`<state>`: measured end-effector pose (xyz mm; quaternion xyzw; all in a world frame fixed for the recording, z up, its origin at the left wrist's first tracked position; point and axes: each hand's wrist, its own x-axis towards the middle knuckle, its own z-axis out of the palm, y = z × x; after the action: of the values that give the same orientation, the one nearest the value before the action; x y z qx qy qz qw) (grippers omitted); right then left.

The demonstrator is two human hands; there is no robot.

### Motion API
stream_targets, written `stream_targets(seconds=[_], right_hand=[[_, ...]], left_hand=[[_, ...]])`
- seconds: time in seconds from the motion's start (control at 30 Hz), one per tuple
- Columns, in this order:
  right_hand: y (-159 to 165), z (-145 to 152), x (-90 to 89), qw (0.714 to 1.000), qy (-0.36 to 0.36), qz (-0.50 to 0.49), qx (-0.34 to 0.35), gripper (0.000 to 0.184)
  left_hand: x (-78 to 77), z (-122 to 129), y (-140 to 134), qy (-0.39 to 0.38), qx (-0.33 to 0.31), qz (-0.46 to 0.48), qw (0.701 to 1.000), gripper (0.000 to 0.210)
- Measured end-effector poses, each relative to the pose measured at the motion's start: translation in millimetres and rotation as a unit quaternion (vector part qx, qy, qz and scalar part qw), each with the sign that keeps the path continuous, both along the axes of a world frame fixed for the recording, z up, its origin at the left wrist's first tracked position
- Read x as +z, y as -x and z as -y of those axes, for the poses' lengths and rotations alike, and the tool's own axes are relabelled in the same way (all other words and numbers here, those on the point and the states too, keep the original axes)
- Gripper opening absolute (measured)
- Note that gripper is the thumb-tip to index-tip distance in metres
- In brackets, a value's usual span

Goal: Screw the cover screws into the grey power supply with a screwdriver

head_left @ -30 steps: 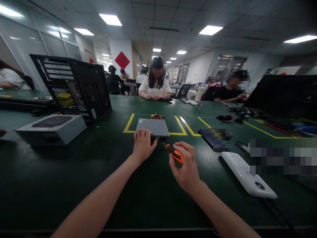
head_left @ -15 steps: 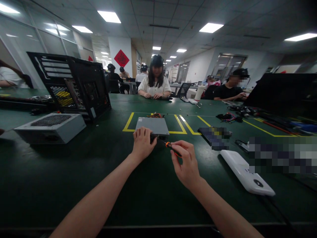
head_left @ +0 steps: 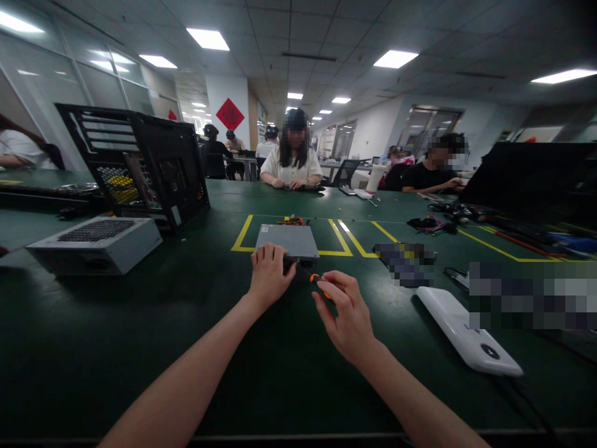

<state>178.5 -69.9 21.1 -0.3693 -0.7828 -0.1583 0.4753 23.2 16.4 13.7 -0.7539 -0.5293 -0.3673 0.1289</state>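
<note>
A flat grey computer power supply (head_left: 289,239) lies in front of me, with coloured cables coming out at its far side. My left hand (head_left: 270,267) grips its near left corner, fingers over the top and thumb along the near face. In my right hand (head_left: 345,308) is a screwdriver (head_left: 315,279) with an orange and black handle, pinched between thumb and fingers. Its thin shaft points up and left to the near face of the power supply, close to my left thumb. Whether the tip touches a screw is too small to tell.
To the left stand a bigger power supply (head_left: 96,242) and an open black computer case (head_left: 140,165). A white device (head_left: 466,330) lies to the right, near bundled cables (head_left: 431,224). Yellow tape (head_left: 340,236) marks the green table. Across it sits a person (head_left: 291,158).
My right hand and the screwdriver handle have shifted slightly left and down, and the fingers have changed position on the handle. My left hand keeps its hold on the power supply.
</note>
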Motion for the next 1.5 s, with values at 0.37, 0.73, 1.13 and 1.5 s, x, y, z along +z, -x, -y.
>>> stream_targets(seconds=[0.37,0.73,1.13,1.5], right_hand=[[0.5,1.0,3.6,1.000,-0.004,-0.016,-0.007,0.046],[-0.3,0.3,2.3,0.999,-0.007,-0.030,0.007,0.050],[-0.7,1.0,3.5,1.000,0.005,-0.015,0.016,0.050],[-1.8,1.6,5.4,1.000,0.006,-0.014,0.007,0.049]], left_hand=[[-0.7,-0.5,-0.7,0.000,0.004,0.000,1.000,0.025],[-0.4,-0.9,-1.5,0.008,0.007,0.005,1.000,0.025],[-0.9,-0.8,-1.4,0.006,0.011,-0.002,1.000,0.025],[-2.0,-1.9,-0.4,-0.002,0.012,-0.010,1.000,0.026]])
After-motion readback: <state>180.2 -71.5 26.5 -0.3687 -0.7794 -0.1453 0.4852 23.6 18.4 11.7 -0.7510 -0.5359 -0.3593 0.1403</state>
